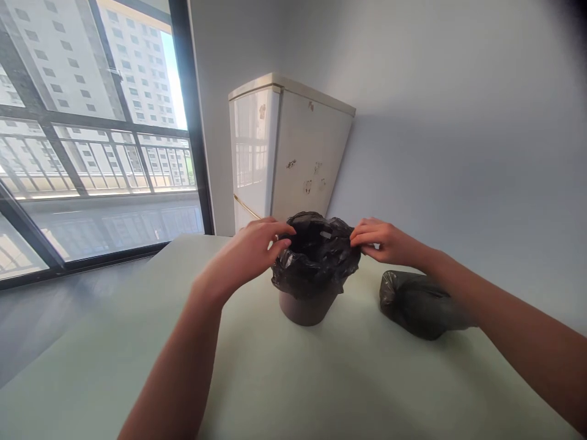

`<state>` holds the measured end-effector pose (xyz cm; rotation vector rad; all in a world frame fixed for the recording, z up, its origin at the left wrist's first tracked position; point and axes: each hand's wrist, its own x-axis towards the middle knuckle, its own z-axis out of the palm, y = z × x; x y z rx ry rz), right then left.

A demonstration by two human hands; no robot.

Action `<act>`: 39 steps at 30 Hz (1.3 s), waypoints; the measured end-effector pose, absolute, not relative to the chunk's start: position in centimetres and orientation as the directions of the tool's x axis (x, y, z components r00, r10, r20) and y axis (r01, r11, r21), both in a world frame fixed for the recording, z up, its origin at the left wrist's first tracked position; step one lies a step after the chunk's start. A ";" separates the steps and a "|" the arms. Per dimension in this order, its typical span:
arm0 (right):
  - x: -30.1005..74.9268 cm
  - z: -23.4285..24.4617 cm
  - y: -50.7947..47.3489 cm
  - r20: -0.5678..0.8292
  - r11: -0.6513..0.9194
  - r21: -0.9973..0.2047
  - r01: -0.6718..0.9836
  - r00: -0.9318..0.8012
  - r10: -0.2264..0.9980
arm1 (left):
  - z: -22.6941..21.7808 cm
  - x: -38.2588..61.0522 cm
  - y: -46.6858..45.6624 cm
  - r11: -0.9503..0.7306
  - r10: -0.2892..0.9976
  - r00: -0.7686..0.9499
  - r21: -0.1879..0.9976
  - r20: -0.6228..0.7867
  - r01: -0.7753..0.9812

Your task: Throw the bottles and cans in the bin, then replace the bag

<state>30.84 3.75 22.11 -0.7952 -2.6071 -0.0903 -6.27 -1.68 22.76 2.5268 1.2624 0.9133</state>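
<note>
A small dark bin (306, 308) stands on a pale green table (293, 379), lined with a black plastic bag (316, 260) folded over its rim. My left hand (254, 247) pinches the bag's edge at the left side of the rim. On the right side of the rim, my right hand (383, 241) pinches the bag's edge with fingers closed. Both arms reach forward over the table.
A filled, tied black bag (419, 305) lies on the table right of the bin, under my right forearm. A white fridge (287, 153) stands in the corner behind. A large window with dark frames (92, 134) fills the left wall.
</note>
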 end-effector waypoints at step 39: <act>29.1 16.3 5.6 0.121 0.120 -0.962 0.247 -0.010 0.993 | 17.3 -3.1 6.2 -0.443 0.896 0.418 0.251 0.148 0.861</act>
